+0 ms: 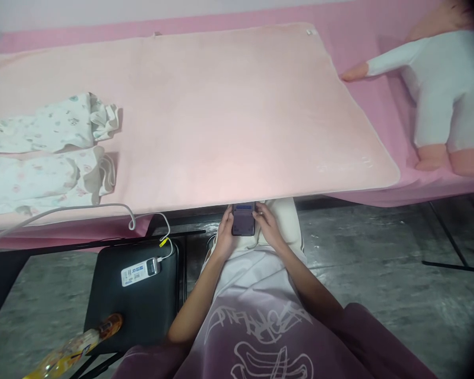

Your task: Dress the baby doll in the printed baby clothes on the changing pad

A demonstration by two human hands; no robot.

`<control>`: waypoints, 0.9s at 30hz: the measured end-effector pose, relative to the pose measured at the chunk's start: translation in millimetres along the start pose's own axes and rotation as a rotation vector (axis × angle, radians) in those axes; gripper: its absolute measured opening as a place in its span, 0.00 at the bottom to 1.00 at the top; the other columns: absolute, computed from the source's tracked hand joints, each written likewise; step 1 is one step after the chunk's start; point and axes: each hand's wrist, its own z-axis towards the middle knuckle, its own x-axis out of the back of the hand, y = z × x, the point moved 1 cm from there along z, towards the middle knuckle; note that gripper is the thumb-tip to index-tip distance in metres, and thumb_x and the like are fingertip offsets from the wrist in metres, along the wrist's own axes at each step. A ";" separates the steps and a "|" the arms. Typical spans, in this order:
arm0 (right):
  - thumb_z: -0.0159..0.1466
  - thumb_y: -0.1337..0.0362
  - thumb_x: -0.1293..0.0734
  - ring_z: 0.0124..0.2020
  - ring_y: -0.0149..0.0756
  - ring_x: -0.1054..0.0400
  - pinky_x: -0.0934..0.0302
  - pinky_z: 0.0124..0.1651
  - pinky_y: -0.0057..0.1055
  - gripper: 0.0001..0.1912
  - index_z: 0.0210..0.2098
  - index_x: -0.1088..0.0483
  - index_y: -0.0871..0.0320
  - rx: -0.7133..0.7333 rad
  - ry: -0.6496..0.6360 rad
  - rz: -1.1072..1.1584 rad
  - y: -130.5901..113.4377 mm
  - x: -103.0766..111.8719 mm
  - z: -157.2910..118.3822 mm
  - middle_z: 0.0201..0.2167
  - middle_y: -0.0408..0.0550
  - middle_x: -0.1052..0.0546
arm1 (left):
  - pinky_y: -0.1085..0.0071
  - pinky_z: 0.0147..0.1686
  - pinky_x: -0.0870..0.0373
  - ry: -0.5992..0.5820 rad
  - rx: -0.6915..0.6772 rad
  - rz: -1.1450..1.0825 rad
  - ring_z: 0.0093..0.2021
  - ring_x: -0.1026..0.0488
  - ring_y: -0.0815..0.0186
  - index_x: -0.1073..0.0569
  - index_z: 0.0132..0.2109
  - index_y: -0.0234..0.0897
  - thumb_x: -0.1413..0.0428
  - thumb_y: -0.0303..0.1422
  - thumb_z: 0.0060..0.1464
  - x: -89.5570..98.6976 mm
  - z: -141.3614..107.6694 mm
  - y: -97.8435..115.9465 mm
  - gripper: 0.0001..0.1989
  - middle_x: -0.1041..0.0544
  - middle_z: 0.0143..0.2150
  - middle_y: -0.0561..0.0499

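Note:
A smartphone (243, 220) with a dark purplish screen and a bluish bar near its far end rests low over my lap, just below the table's front edge. My left hand (225, 229) is closed around its left edge, the thumb along the side. From the other side my right hand (266, 222) grips the right edge near the top. The table edge partly hides the far end of the phone and some fingertips.
A pale pink mat (229, 116) covers the table over a pink cloth (351, 21). Folded printed baby clothes (43, 126) lie left, a doll (438, 89) right. A black stool (138, 305) bears a white device (140, 271) with a cable (102, 205); a bottle (71, 352) is nearby.

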 end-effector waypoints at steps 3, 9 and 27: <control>0.76 0.43 0.32 0.54 0.49 0.21 0.24 0.57 0.44 0.22 0.51 0.20 0.55 0.043 0.071 -0.151 -2.3 -1.7 8.2 0.55 0.58 0.17 | 0.49 0.86 0.40 0.054 -0.061 0.166 0.82 0.30 0.46 0.18 0.70 0.45 0.37 0.63 0.71 5.4 7.9 6.7 0.34 0.22 0.77 0.42; 0.82 0.47 0.38 0.52 0.50 0.22 0.25 0.57 0.46 0.21 0.54 0.21 0.55 0.131 0.158 -0.405 -10.5 -16.2 2.5 0.53 0.59 0.19 | 0.45 0.79 0.32 0.021 -0.214 0.500 0.70 0.23 0.47 0.15 0.66 0.44 0.44 0.54 0.77 14.9 20.5 13.9 0.27 0.16 0.67 0.40; 0.83 0.50 0.35 0.46 0.44 0.25 0.28 0.49 0.40 0.16 0.56 0.23 0.55 0.273 0.251 -0.384 -9.9 7.5 -22.5 0.49 0.54 0.20 | 0.41 0.79 0.34 0.015 -0.322 0.623 0.72 0.23 0.48 0.17 0.67 0.46 0.49 0.60 0.79 34.9 -3.1 38.0 0.30 0.18 0.67 0.39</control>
